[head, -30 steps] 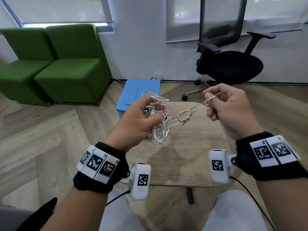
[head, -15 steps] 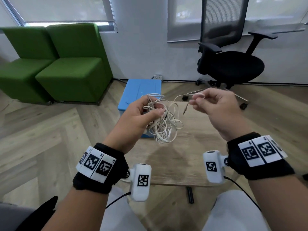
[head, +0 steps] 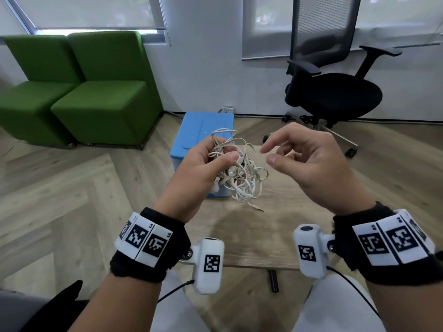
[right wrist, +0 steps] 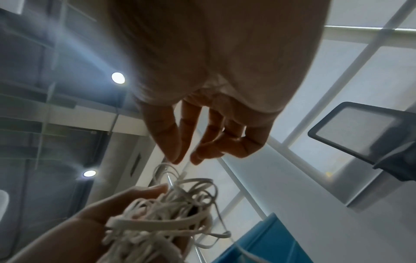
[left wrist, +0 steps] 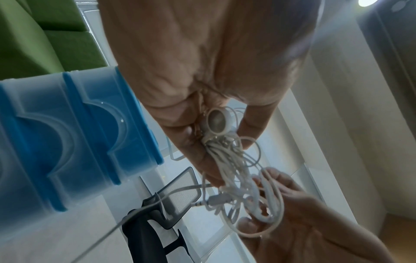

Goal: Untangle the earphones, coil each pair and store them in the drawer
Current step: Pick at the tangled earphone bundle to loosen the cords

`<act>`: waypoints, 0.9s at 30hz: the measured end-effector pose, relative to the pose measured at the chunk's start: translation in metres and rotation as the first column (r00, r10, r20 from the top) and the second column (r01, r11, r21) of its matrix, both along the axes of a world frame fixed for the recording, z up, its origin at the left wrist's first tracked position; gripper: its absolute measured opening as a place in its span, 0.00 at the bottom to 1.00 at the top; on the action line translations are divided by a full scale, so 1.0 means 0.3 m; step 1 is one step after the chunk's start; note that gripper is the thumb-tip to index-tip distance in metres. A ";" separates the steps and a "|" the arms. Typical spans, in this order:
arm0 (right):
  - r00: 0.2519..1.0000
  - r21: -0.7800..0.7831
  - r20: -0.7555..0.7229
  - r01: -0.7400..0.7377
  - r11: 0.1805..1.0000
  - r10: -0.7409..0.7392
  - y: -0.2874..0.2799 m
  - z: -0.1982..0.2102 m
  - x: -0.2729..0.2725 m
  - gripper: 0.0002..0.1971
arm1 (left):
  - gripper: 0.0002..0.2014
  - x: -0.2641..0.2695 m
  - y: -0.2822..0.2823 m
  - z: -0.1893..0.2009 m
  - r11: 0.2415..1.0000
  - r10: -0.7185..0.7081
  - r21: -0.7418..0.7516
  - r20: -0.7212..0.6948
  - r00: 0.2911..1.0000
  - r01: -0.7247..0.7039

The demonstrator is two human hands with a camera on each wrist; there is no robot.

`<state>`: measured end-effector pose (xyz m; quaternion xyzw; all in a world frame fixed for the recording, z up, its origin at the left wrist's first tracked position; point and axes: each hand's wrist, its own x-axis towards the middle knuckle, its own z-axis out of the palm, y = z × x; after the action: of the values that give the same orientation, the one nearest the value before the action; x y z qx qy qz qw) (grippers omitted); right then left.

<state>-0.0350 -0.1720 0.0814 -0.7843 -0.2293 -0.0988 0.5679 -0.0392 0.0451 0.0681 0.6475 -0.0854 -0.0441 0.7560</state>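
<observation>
A tangle of white earphones (head: 242, 178) hangs in the air above the wooden table (head: 275, 226). My left hand (head: 225, 164) grips the bundle, thumb on top. One earbud (left wrist: 216, 122) shows against its palm, and a jack plug (head: 257, 208) dangles below. My right hand (head: 268, 154) hovers just right of the bundle, thumb and fingers loosely curled and apart. In the right wrist view nothing lies between the fingertips (right wrist: 173, 156), and the cable loops (right wrist: 180, 201) sit just below them. The blue drawer unit (head: 203, 130) stands on the floor behind the table, its translucent drawers (left wrist: 90, 124) shut.
Two green armchairs (head: 96, 104) stand at the back left by the window. A black office chair (head: 333, 94) stands at the back right, its wheeled base (head: 335, 133) near the table's far edge. Wooden floor lies all around.
A second ago my right hand pulled a strand taut to the right. It has since let go and moved back toward the bundle, which now hangs slack from my left hand.
</observation>
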 end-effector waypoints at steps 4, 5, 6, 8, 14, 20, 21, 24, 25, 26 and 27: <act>0.991 -0.082 0.025 -0.131 0.988 0.134 0.030 0.019 -0.032 0.02 | 0.08 -0.005 -0.008 0.000 1.000 -0.003 -0.002 -0.005 1.000 0.003; 0.989 -0.096 0.024 -0.143 0.985 0.146 0.038 0.016 -0.037 0.03 | 0.07 -0.006 -0.011 0.000 1.000 -0.004 -0.004 -0.003 1.000 0.004; 0.988 -0.118 0.026 -0.147 0.982 0.151 0.047 0.011 -0.039 0.04 | 0.08 -0.007 -0.014 -0.001 1.000 -0.002 -0.006 -0.001 1.000 0.002; 0.989 -0.187 0.051 -0.129 0.974 0.141 0.063 -0.007 -0.039 0.08 | 0.11 -0.007 -0.015 -0.004 1.000 0.005 -0.001 -0.003 1.000 -0.005; 0.992 -0.210 0.096 -0.054 0.976 0.076 0.065 -0.029 -0.028 0.08 | 0.14 -0.014 -0.016 -0.005 1.000 0.014 0.026 -0.003 1.000 -0.014; 0.969 -0.315 0.203 -0.073 0.946 0.142 0.081 -0.023 -0.032 0.06 | 0.05 -0.018 -0.029 -0.006 0.998 0.006 0.062 -0.012 1.000 -0.005; 0.964 -0.343 0.230 -0.050 0.938 0.135 0.081 -0.023 -0.031 0.06 | 0.04 -0.019 -0.029 -0.003 0.998 0.008 0.062 -0.021 1.000 -0.007; 0.935 -0.420 0.333 0.034 0.907 0.119 0.086 -0.029 -0.031 0.03 | 0.04 -0.020 -0.028 0.002 0.998 -0.004 0.058 -0.042 0.999 0.007; 0.924 -0.439 0.365 0.066 0.896 0.111 0.089 -0.032 -0.032 0.02 | 0.05 -0.021 -0.027 0.005 0.999 -0.021 0.049 -0.055 0.998 0.023; 0.915 -0.446 0.391 0.097 0.890 0.096 0.091 -0.035 -0.032 0.02 | 0.07 -0.023 -0.026 0.008 0.998 -0.044 0.036 -0.073 0.996 0.047; 0.908 -0.438 0.411 0.122 0.891 0.078 0.092 -0.039 -0.032 0.03 | 0.10 -0.025 -0.023 0.010 0.997 -0.070 0.028 -0.089 0.994 0.073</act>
<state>-0.0444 -0.1444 0.0696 -0.8580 -0.3530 -0.2145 0.3054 -0.0466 0.0381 0.0710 0.6532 -0.0748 -0.1009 0.7467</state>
